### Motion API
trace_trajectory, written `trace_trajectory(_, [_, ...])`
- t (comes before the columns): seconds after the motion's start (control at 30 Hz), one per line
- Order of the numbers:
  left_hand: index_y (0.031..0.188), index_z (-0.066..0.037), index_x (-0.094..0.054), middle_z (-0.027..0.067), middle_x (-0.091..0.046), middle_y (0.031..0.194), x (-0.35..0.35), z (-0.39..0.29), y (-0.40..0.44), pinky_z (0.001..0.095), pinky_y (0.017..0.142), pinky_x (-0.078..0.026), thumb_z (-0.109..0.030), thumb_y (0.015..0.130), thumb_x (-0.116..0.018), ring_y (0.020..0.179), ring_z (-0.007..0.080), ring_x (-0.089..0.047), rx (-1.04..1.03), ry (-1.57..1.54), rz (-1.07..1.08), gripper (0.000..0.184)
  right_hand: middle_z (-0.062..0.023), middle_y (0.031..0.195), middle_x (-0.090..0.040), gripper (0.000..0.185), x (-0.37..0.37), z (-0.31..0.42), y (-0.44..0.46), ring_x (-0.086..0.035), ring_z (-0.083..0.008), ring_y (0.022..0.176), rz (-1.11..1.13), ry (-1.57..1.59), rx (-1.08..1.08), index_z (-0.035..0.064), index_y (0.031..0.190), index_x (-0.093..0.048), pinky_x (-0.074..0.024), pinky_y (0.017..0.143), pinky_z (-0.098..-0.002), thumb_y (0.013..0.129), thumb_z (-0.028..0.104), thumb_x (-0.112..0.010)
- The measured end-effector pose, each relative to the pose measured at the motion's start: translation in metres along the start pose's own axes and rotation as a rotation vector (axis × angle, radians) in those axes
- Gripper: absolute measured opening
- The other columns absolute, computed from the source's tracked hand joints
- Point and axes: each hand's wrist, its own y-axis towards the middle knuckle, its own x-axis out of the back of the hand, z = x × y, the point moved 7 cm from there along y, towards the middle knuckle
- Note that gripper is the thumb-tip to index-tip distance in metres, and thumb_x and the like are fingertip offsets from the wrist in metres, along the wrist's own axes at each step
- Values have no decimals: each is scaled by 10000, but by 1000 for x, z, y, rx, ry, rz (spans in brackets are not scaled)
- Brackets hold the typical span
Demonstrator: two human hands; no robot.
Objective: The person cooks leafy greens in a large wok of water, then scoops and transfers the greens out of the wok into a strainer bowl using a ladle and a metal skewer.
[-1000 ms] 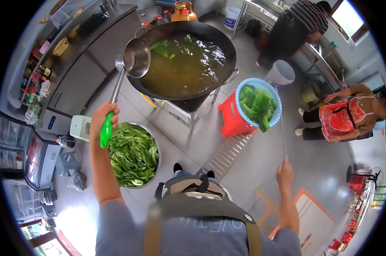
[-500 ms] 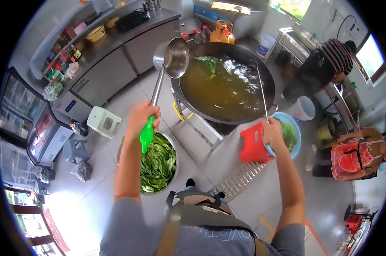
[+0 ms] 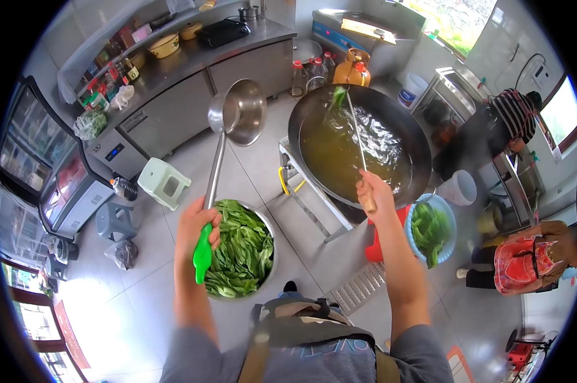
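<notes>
My left hand (image 3: 198, 230) is closed around the green grip of a large metal ladle (image 3: 244, 113), whose bowl hangs over the floor left of the wok. In my right hand (image 3: 374, 194) is a long thin metal rod (image 3: 357, 131) with a wooden handle; it reaches over the wok (image 3: 424, 150), its far tip near a few green leaves (image 3: 337, 99). Yellowish liquid (image 3: 330, 150) fills much of the wok. Below my left hand, leafy greens (image 3: 240, 249) fill a round metal basin (image 3: 274, 255). A light-blue basket (image 3: 451, 223) with greens stands right of my right forearm.
A red stool (image 3: 374, 249) is partly hidden behind my right forearm. A pale green stool (image 3: 164, 182) stands to the left. Gas cylinders (image 3: 352, 67) stand behind the wok. Two people, one in a striped top (image 3: 510, 118), one in a red apron (image 3: 524, 258), are on the right.
My right hand has moved left and up with the rod, which now crosses the wok toward the leaves. The ladle has shifted left and down. My view has tilted slightly.
</notes>
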Motion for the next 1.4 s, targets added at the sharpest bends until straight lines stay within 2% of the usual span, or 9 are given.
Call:
trace_trajectory(0.13, [1027, 5, -463, 27, -435, 627, 23, 12, -16, 203, 305, -316, -61, 807, -440, 369, 67, -372, 6, 30, -145, 231, -67, 692, -518, 282, 5, 25, -67, -444, -87, 498, 16, 10, 87, 47, 1112, -490, -342, 379, -184, 842, 127, -517])
trace_trajectory(0.27, [1027, -11, -451, 27, -430, 629, 35, 41, -25, 199, 314, -312, -74, 818, -436, 382, 62, -370, 167, -103, -87, 219, -64, 706, -535, 331, 28, 48, -145, -445, -80, 489, -18, -20, 134, 45, 1168, -474, -341, 374, -182, 849, 126, -503])
trace_trajectory(0.53, [1043, -13, -439, 37, -446, 654, 37, 123, -74, 187, 332, -328, -92, 841, -444, 416, 69, -380, 365, -468, -105, 216, -40, 678, -512, 347, 121, 72, -302, -450, -71, 470, -400, -270, 328, 36, 1183, -474, -341, 354, -185, 846, 117, -492])
trace_trajectory(0.67, [1023, -14, -460, 37, -450, 649, 16, 159, -108, 195, 332, -328, -97, 839, -460, 427, 68, -380, 458, -435, -109, 202, -27, 672, -511, 363, 174, 79, -361, -462, -66, 478, -612, -442, 354, 18, 1183, -470, -352, 359, -181, 839, 129, -495])
trace_trajectory(0.77, [1007, -16, -473, 34, -456, 640, -4, 194, -135, 198, 344, -306, -97, 838, -466, 434, 73, -380, 516, -407, -93, 188, -59, 672, -529, 393, 244, 77, -382, -482, -117, 484, -722, -751, 348, 27, 1189, -470, -413, 411, -242, 808, 113, -512])
trace_trajectory(0.87, [983, -25, -490, 33, -463, 636, -27, 229, -163, 207, 353, -307, -101, 834, -478, 434, 78, -382, 611, -404, -47, 167, -130, 709, -571, 416, 321, 62, -379, -539, -214, 530, -715, -1527, 462, 45, 1186, -474, -464, 500, -333, 774, 88, -502])
trace_trajectory(0.97, [956, -30, -509, 37, -481, 642, -45, 263, -191, 211, 354, -315, -100, 825, -496, 438, 84, -398, 680, -397, 32, 149, -177, 746, -571, 427, 393, 38, -370, -565, -298, 590, -808, -2005, 154, 71, 1178, -482, -472, 584, -395, 752, 91, -495])
trace_trajectory(1.23, [982, 36, -480, 59, -494, 642, -90, 268, -265, 185, 334, -336, -97, 806, -524, 423, 71, -405, 670, -182, -11, 224, -161, 757, -548, 406, 436, 10, -406, -570, -311, 695, -954, -1968, 253, 62, 1182, -470, -470, 594, -404, 777, 79, -467])
trace_trajectory(1.4, [920, -23, -496, 54, -510, 653, -99, 274, -273, 195, 347, -316, -89, 806, -526, 429, 79, -414, 731, -164, 50, 136, -169, 766, -544, 424, 447, -4, -413, -565, -315, 712, -956, -1901, 207, 61, 1197, -451, -463, 596, -403, 775, 78, -485])
